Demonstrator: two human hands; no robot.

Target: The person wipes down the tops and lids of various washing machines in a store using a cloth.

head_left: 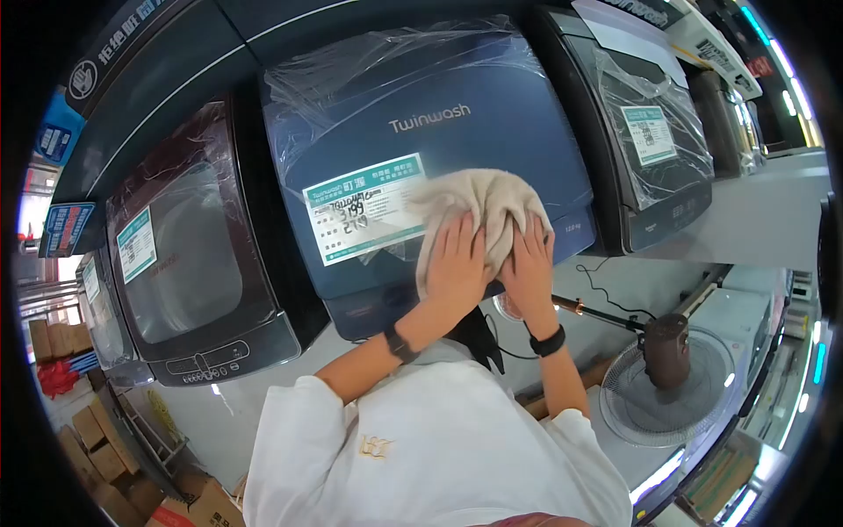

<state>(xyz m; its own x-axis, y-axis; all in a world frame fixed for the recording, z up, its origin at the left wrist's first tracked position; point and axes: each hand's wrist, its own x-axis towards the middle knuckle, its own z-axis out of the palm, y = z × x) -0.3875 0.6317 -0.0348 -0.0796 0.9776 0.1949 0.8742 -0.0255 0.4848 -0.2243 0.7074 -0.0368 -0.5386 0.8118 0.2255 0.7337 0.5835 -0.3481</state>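
A beige cloth (493, 198) lies bunched on the blue Twinwash washing machine lid (492, 123), toward its front edge. Both hands are on the cloth, side by side. My left hand (456, 262) presses its fingers into the near left part of it, beside the price sign. My right hand (528, 265) holds its right side, fingers curled into the folds. The cloth hides part of the lid. A green-and-white price sign (364, 209) with handwritten figures sits on the lid, its right end touched by the cloth. Clear plastic film (325, 83) covers the lid's far part.
To the left stands a dark washing machine (189, 263) with a price sign; another dark washing machine (654, 132) stands at right. A round wire-caged fan (672, 386) is near my right side. A black cable (606, 285) trails nearby. Cardboard boxes (198, 502) lie at lower left.
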